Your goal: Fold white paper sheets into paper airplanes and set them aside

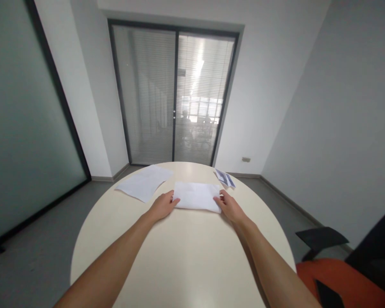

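Note:
A folded white sheet of paper (197,196) lies on the round cream table (179,256) in front of me. My left hand (163,206) pinches its near left corner, fingers closed on the edge. My right hand (231,207) grips its right edge, thumb on top and fingers curled at the side. Both arms reach straight out over the table.
Another white sheet (145,182) lies flat at the table's far left. A small blue-and-white printed packet (225,178) sits at the far right edge. An orange and black chair (346,273) stands at the right. Glass doors with blinds (175,94) are behind the table.

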